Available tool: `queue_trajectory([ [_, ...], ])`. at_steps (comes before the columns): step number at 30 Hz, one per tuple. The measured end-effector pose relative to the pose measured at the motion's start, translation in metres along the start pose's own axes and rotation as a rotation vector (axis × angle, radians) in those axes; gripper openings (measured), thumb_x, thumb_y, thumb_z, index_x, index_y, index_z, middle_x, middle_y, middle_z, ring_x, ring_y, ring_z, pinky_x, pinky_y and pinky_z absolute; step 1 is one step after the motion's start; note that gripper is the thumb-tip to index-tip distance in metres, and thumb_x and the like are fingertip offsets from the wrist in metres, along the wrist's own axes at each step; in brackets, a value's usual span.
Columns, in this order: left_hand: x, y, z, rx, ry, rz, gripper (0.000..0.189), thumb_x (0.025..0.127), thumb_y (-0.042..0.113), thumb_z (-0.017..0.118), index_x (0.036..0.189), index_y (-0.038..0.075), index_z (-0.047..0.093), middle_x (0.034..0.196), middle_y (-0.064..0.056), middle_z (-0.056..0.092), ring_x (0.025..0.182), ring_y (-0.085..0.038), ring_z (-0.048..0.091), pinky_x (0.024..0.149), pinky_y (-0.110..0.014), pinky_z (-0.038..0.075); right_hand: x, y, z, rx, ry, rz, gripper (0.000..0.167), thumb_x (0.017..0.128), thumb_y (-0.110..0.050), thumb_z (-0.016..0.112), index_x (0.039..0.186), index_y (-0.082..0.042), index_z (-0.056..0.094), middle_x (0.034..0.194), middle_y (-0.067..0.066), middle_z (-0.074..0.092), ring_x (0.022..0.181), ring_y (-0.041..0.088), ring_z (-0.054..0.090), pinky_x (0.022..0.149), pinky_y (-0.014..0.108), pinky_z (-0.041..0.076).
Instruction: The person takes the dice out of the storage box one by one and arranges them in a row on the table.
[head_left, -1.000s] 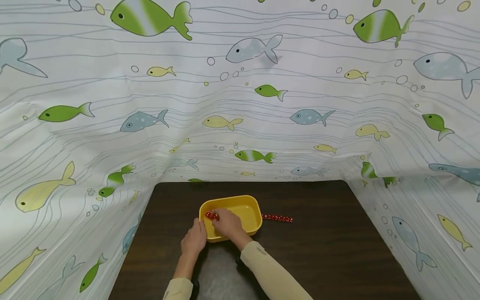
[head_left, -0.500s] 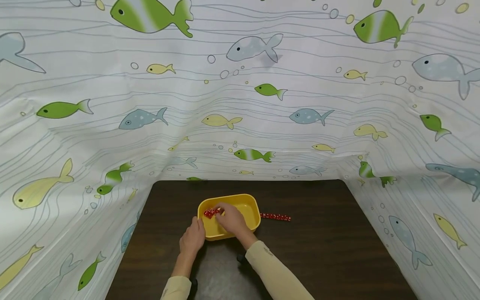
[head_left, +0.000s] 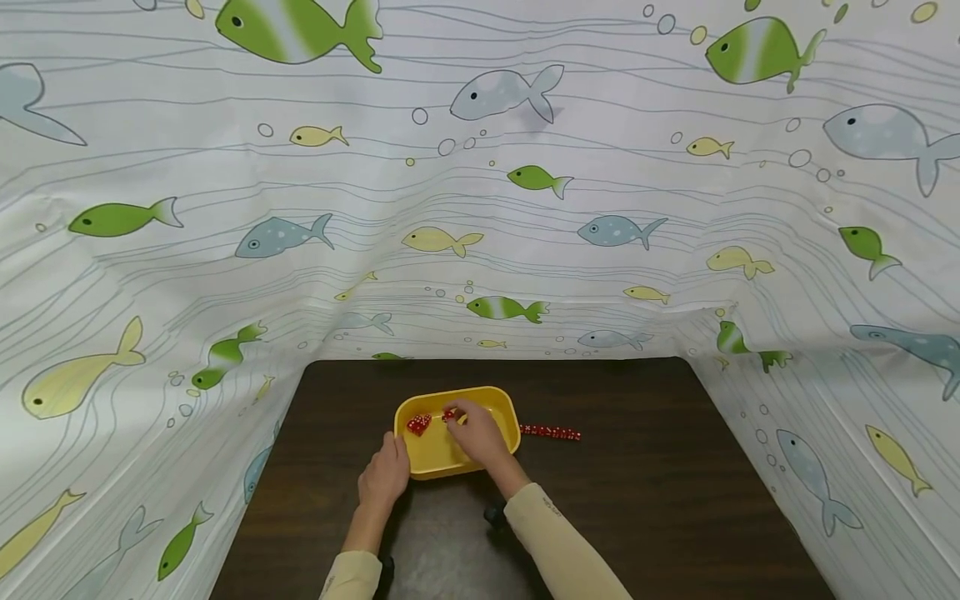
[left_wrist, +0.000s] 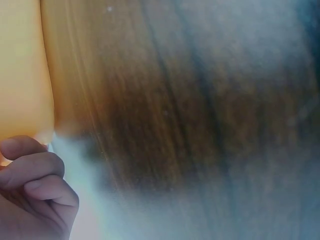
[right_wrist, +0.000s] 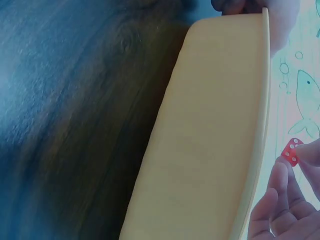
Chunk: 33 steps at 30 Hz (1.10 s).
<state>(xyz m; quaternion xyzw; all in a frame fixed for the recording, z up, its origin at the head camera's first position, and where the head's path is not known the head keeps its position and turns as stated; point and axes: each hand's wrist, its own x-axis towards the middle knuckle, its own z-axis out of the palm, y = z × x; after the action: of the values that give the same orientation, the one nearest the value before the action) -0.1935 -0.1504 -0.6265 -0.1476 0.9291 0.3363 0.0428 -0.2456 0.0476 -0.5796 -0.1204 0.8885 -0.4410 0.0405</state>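
A shallow yellow plastic tray (head_left: 442,468) stands on the dark wooden table. At its left end my left hand (head_left: 385,469) grips the wall, and curled fingers (left_wrist: 35,162) show against the tray corner in the left wrist view. My right hand (head_left: 480,435) is over the tray and pinches a red die (right_wrist: 292,152) with white dots between thumb and fingertips. Inside the tray, a small cluster of red dice (head_left: 418,424) lies near the left end. Outside it, a straight row of red dice (head_left: 551,432) runs rightward from the tray's right wall.
The dark wood-grain table (head_left: 645,500) extends to both sides of the tray. A white fish-print curtain (head_left: 480,208) surrounds the table at the back and both sides. Dark wrist-worn devices show beside both cream sleeves (head_left: 566,542).
My right hand has moved right, away from the dice cluster, with a die in its fingertips. The left hand stays on the tray's left end.
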Motion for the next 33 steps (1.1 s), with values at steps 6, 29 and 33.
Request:
queue_trajectory([
  [6,0.001,0.000,0.001,-0.002,0.000,0.012,0.047,0.116,0.042,0.023,0.130,0.005,0.050,0.087,-0.014,0.061,0.073,-0.029,0.059,0.068,-0.049,0.046,-0.003,0.010,-0.010,0.042,0.012,-0.001,0.028,0.104,-0.018,0.068,0.130,-0.013,0.074,0.115,0.005,0.071,0.082,0.016,0.057,0.071,0.030,0.050],
  [29,-0.001,0.001,0.002,0.004,0.003,0.010,0.050,0.116,0.043,0.023,0.131,0.003,0.049,0.085,-0.014,0.058,0.072,-0.029,0.056,0.066,-0.046,0.044,-0.017,0.042,-0.045,0.145,0.191,0.126,0.023,0.102,-0.016,0.072,0.124,-0.017,0.077,0.111,0.008,0.070,0.085,0.020,0.057,0.068,0.029,0.050],
  [33,-0.001,0.002,0.001,0.002,0.007,0.017,0.050,0.116,0.042,0.023,0.131,0.003,0.050,0.086,-0.014,0.060,0.073,-0.030,0.057,0.068,-0.048,0.045,-0.018,0.046,-0.051,0.153,0.214,0.129,0.023,0.102,-0.015,0.071,0.125,-0.016,0.077,0.111,0.008,0.069,0.086,0.021,0.057,0.070,0.028,0.051],
])
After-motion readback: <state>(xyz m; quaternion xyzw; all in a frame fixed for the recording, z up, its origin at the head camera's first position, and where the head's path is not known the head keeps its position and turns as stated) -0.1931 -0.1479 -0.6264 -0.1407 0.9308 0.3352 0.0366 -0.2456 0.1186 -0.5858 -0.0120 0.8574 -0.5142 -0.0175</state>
